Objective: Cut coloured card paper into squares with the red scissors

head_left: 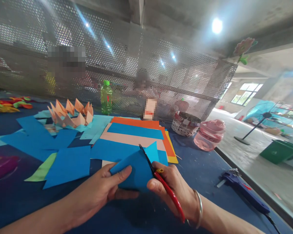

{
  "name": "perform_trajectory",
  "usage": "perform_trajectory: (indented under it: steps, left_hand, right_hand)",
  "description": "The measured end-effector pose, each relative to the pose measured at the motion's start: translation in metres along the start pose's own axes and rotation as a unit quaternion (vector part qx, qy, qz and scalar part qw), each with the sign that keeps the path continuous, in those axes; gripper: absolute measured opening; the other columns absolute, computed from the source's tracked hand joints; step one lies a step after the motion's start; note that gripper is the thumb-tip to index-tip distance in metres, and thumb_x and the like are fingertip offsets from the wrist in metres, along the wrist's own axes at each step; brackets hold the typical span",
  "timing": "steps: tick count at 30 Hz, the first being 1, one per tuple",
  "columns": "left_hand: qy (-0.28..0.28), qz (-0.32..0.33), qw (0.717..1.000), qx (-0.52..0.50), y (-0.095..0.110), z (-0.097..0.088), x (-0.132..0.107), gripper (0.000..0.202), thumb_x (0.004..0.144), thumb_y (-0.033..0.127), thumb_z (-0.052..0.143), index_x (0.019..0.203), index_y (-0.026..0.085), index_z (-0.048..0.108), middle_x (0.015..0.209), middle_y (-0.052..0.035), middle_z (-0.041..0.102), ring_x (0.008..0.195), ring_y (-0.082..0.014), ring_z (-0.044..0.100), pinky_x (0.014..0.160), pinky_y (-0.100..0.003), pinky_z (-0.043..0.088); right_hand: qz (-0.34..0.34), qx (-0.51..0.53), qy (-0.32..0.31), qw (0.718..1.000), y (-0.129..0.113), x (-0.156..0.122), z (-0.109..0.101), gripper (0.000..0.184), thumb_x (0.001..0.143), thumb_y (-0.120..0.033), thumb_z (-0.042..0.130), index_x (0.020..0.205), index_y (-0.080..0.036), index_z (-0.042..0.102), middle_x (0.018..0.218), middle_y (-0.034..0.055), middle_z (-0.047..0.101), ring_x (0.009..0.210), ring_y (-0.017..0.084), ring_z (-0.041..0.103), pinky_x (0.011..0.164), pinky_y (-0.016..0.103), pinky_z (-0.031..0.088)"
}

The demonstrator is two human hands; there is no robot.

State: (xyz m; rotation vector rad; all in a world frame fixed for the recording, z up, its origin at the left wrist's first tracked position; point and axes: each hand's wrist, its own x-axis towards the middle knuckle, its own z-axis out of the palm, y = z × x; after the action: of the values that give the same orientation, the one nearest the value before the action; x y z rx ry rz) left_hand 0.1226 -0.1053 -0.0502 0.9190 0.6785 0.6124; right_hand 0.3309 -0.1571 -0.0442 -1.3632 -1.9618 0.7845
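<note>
Left hand point(104, 188) pinches the folded blue paper sheet point(136, 169), thumb flat on top, other fingers curled under its near-left edge. I see the sheet held just above the dark blue felt-covered table point(205, 172), low center of view, tilted w/ a point rising toward the stack behind.

Right hand point(175, 188) is wrapped around the red-handled scissors point(161, 178), fingers closed on the grips; silver bangle at the wrist. Blades look nearly closed, dark tips aimed up and away, lying along the right edge of the folded sheet, touching it. Can't tell if the blades are actually biting into the paper.

Just behind the sheet: stack of flat paper sheets in orange, blue, pale pink and yellow point(136, 136), fanned on the table. Left of it, loose blue paper pieces point(68, 165) scattered, one pale green piece point(41, 170) partly under them. Further back left, a ring of peach folded-paper points point(70, 115) sits on light blue scraps. Green plastic bottle point(106, 97) stands upright beside it, by the perforated metal screen point(161, 71).

Right of the stack: woven paper basket point(185, 123), then a pink lidded plastic jar point(210, 135), near each other. Blue glue gun point(244, 191) lies near the table's right edge, well apart from my right hand.
</note>
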Motion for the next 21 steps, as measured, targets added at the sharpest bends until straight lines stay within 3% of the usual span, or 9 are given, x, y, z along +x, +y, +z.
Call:
perform_trajectory:
  steps: [5,9,13,16,20,21]
  left_hand:
    - [-0.011,-0.01,1.0,0.0,0.001,0.001,-0.001,0.032,0.088,0.037,0.064,0.118,0.026,0.069,0.127,-0.0056,0.069,0.115,-0.0337,0.064,0.089,-0.049,0.059]
    - [0.004,-0.011,1.0,-0.001,0.004,0.002,-0.002,0.03,0.088,0.035,0.065,0.115,0.025,0.07,0.125,-0.0063,0.07,0.114,-0.0324,0.064,0.087,-0.047,0.06]
    - [0.044,0.002,0.999,0.002,0.008,-0.002,0.0,0.028,0.085,0.037,0.069,0.111,0.026,0.071,0.123,-0.0039,0.071,0.111,-0.0298,0.066,0.084,-0.042,0.062]
    - [0.066,0.01,0.998,0.006,0.008,-0.009,0.004,0.026,0.083,0.039,0.071,0.104,0.023,0.071,0.119,-0.0044,0.072,0.108,-0.0291,0.067,0.088,-0.043,0.061]
    - [0.113,-0.004,0.994,0.002,0.006,-0.018,0.007,0.032,0.079,0.041,0.075,0.103,0.022,0.068,0.119,-0.0048,0.069,0.1,-0.0275,0.071,0.097,-0.044,0.056]
    - [0.124,-0.011,0.992,0.003,0.006,-0.019,0.007,0.036,0.077,0.04,0.076,0.107,0.022,0.066,0.124,-0.0052,0.067,0.098,-0.0275,0.071,0.099,-0.044,0.054]
  right_hand:
    - [0.01,-0.006,0.005,1.0,0.0,0.0,0.001,0.063,0.082,-0.081,0.036,0.071,-0.02,0.044,0.054,-0.0057,0.037,0.05,0.008,0.029,0.046,0.024,0.02]
    - [0.005,-0.016,0.036,0.999,0.002,0.001,0.002,0.06,0.085,-0.079,0.036,0.07,-0.02,0.042,0.053,-0.0058,0.037,0.05,0.009,0.031,0.046,0.023,0.024]
    - [0.057,-0.121,0.082,0.988,0.004,0.01,-0.008,0.051,0.092,-0.066,0.04,0.069,-0.021,0.042,0.055,-0.0042,0.046,0.05,0.01,0.037,0.048,0.023,0.027]
    - [0.125,-0.274,0.077,0.951,0.007,0.019,-0.025,0.041,0.094,-0.057,0.046,0.076,-0.021,0.052,0.062,0.0004,0.059,0.054,0.014,0.051,0.051,0.025,0.03]
    - [0.237,-0.475,-0.011,0.848,0.018,0.024,-0.05,0.028,0.093,-0.042,0.051,0.097,-0.017,0.064,0.086,0.0127,0.072,0.077,0.028,0.068,0.054,0.029,0.032]
    - [0.247,-0.488,-0.027,0.837,0.021,0.023,-0.057,0.025,0.091,-0.036,0.055,0.096,-0.015,0.066,0.09,0.0163,0.073,0.081,0.031,0.069,0.055,0.029,0.034]
